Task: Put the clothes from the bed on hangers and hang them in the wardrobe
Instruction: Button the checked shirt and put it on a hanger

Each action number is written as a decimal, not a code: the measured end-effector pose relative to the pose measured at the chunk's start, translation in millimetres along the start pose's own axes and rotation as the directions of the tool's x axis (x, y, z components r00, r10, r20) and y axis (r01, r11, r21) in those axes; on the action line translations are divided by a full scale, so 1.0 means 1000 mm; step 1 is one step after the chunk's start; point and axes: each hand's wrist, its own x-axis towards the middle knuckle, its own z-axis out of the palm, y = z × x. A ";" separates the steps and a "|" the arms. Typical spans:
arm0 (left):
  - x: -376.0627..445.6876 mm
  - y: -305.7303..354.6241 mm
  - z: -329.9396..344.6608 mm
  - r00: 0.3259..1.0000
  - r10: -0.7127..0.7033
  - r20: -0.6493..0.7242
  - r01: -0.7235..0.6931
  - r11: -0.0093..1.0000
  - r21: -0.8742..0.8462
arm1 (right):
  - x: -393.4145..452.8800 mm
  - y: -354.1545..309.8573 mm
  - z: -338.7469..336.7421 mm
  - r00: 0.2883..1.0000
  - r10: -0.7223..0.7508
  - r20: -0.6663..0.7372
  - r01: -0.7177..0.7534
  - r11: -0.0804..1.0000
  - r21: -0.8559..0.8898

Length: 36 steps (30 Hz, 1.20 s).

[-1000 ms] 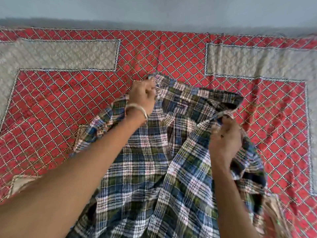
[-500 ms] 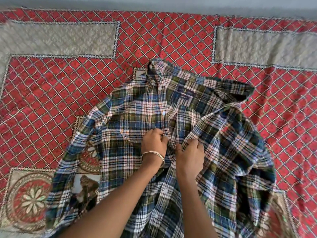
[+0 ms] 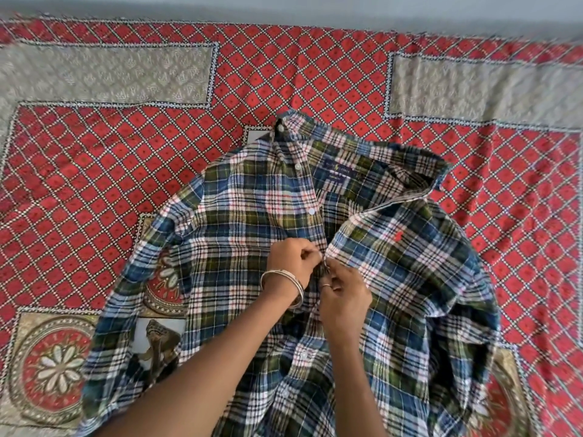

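A blue, green and white plaid shirt (image 3: pixel 239 222) lies spread front-up on the bed, collar pointing away from me, a dark label showing inside the neck. My left hand (image 3: pixel 291 258), with a metal bangle on the wrist, pinches the left edge of the button placket at chest height. My right hand (image 3: pixel 344 298), a ring on one finger, pinches the facing edge right beside it. The two hands touch over the placket. No hanger is in view.
The bed carries a red diamond-patterned cover (image 3: pixel 94 171) with beige panels (image 3: pixel 104 74) and round flower motifs (image 3: pixel 52 370). A grey wall (image 3: pixel 284 7) runs along the far edge of the bed.
Both hands came down from the collar and shoulder to the middle of the placket. The shirt now lies flatter and more spread. Since half a second ago the fingers closed tighter on the edges.
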 end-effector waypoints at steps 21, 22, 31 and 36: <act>0.022 -0.004 0.003 0.964 -0.127 0.234 0.134 0.991 -0.017 | 0.020 0.013 -0.006 0.941 0.179 0.289 -0.278 0.894 0.352; 0.022 -0.004 0.003 0.960 -0.147 0.240 0.162 0.986 -0.045 | 0.024 0.014 -0.006 0.919 0.211 0.333 -0.338 0.859 0.386; 0.016 0.007 0.010 0.967 -0.198 0.158 0.189 0.979 0.072 | 0.044 0.016 -0.005 0.824 0.361 0.437 -0.523 0.783 0.337; 0.016 0.013 0.017 0.982 -0.175 0.066 0.166 0.978 0.127 | 0.046 0.011 -0.007 0.803 0.371 0.467 -0.560 0.738 0.376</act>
